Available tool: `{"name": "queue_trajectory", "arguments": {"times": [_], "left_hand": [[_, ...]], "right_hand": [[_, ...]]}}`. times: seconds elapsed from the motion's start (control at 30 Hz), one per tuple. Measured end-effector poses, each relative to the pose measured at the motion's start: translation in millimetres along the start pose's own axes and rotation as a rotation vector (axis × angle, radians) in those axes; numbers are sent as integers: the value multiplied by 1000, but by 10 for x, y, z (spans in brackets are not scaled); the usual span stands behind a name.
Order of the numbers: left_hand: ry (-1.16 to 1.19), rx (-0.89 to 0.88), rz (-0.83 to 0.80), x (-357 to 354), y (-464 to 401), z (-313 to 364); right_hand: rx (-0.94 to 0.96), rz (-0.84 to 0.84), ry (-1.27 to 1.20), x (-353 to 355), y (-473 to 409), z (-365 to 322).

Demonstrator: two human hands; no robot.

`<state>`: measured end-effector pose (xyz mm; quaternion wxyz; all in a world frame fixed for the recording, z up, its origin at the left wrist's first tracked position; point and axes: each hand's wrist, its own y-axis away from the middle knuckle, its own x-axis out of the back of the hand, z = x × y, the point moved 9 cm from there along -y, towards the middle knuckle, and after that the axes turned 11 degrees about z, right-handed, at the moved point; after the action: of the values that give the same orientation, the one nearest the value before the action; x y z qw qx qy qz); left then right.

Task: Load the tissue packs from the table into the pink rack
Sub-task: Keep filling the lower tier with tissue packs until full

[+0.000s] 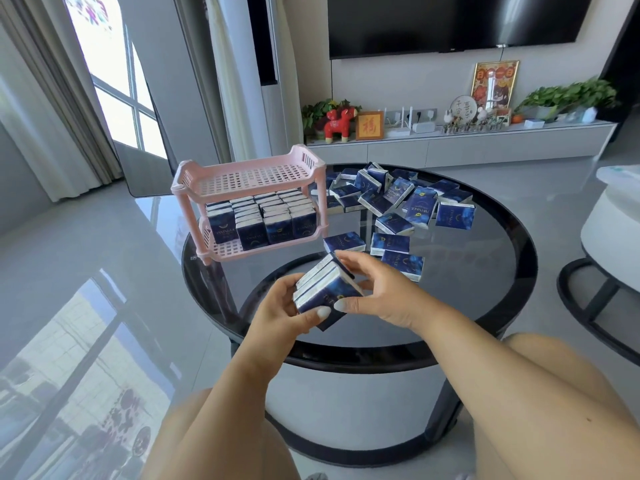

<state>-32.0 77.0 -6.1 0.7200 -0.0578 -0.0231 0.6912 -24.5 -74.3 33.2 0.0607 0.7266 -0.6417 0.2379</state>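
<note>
Both the left hand [282,311] and right hand [375,292] clamp a small stack of tissue packs [327,289] near the pink rack [249,206]; squaring edges first should ease placing onto its bare top shelf.

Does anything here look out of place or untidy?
Nothing is damaged. The loose tissue packs lie in a jumbled heap on the table, tilted and overlapping, while the pink rack has a neat lower shelf and an empty top shelf.
</note>
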Motion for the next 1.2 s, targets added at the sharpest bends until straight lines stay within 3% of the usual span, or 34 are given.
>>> {"name": "queue_trajectory", "arguments": {"times": [0.47,0.7,0.83,1.2], "left_hand": [[120,-7,110,787,-385,176],[167,38,475,1375,-579,183],[45,54,600,1640,-761,95],[44,83,565,1846,-1180,-212]], "right_hand": [[123,-45,140,-554,-754,-571],[183,-11,244,-793,-1194,-802],[222,-41,344,-979,-1384,-886],[408,-91,577,-1500,-1748,-953]]}}
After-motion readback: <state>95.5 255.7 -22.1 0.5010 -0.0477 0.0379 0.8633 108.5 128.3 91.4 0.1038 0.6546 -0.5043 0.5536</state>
